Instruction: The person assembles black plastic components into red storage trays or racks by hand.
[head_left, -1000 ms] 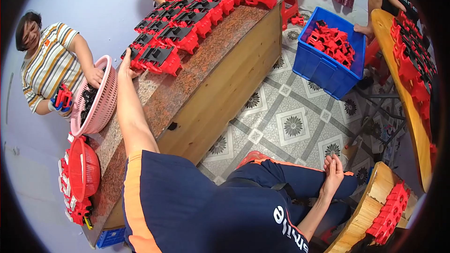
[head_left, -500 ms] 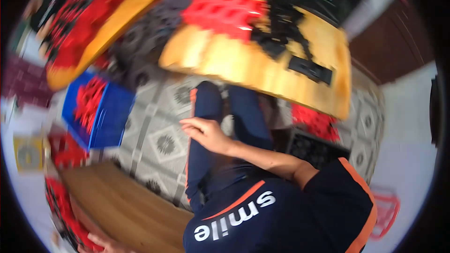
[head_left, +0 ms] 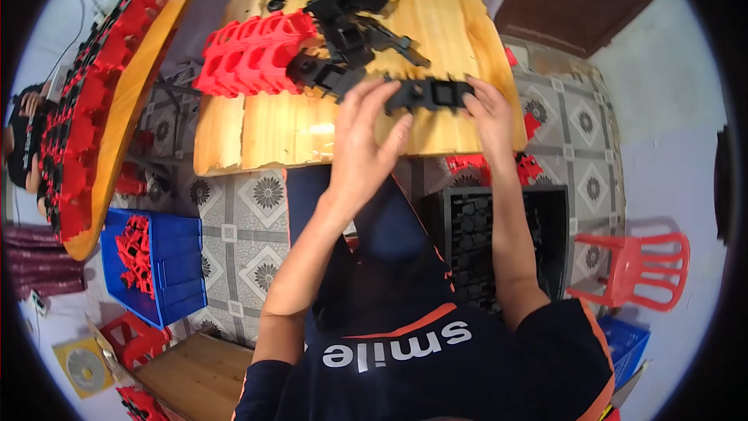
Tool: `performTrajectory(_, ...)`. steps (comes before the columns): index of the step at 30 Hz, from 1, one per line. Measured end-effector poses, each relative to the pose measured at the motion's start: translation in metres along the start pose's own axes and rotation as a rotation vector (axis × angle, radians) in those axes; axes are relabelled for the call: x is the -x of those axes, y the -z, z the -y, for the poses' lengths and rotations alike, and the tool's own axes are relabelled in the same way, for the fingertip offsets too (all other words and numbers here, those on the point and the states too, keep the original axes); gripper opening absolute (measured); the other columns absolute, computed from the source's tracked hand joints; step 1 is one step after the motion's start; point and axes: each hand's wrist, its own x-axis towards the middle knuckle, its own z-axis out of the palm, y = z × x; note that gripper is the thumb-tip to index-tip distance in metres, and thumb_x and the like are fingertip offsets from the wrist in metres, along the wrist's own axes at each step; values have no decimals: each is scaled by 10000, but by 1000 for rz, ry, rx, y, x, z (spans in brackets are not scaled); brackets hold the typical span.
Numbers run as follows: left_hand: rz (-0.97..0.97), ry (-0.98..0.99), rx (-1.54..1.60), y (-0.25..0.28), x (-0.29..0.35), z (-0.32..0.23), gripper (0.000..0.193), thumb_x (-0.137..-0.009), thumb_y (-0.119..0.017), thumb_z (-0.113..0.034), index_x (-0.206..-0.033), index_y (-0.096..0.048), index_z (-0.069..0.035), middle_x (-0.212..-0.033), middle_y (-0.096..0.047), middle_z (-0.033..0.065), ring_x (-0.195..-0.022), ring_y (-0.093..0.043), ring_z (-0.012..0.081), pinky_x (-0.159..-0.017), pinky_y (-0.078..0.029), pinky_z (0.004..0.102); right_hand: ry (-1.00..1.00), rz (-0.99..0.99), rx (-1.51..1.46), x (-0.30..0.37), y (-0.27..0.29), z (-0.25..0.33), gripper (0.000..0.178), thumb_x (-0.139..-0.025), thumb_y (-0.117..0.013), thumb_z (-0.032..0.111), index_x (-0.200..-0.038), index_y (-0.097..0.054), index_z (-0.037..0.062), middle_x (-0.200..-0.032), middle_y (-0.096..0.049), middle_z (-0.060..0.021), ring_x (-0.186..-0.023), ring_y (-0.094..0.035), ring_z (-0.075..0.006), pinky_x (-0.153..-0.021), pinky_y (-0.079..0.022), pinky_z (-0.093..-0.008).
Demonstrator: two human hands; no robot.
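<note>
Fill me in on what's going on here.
A person's left grip and right grip hold a black plastic part between them, one at each end, over a wooden table. Just beyond lies a loose pile of black parts, with rows of red parts to its left. Lower down, an open black crate on the right holds more black pieces, and a blue bin on the left holds red ones.

Free tabletop (head_left: 460,27) beyond right hand (head_left: 492,115); black pile (head_left: 351,40), red parts (head_left: 253,58) leftward
</note>
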Motion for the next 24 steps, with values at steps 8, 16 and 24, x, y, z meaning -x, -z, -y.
performTrajectory(8,-383,202,-71,49,5,46,514,-836,-718,-144,-1289,-505,-25,-1280,-503,167,-1176,-496,299,-962,-422,391,56,5,126,-4,28,12,288,-920,-603,80,-1198,-621,6,-1065,-655,-59,-818,-596,-117,-757,-488,-250)
performTrajectory(16,-423,252,-649,122,-57,165,570,-849,-614,-569,-1374,-500,-375,-1528,-282,179,-1409,-133,467,-1079,-167,643,794,158,594,-2,-190,69,365,-853,-713,271,-1130,-657,39,-1023,-688,-142,-967,-644,-232,-866,-458,-336)
performTrajectory(24,-230,396,-544,118,-61,193,482,-855,-615,-535,-1300,-590,-350,-1536,-296,120,-1432,-105,435,-1107,-140,623,298,332,364,-56,-235,34,244,-856,-693,96,-1076,-647,4,-966,-693,-107,-842,-656,-154,-807,-503,-285)
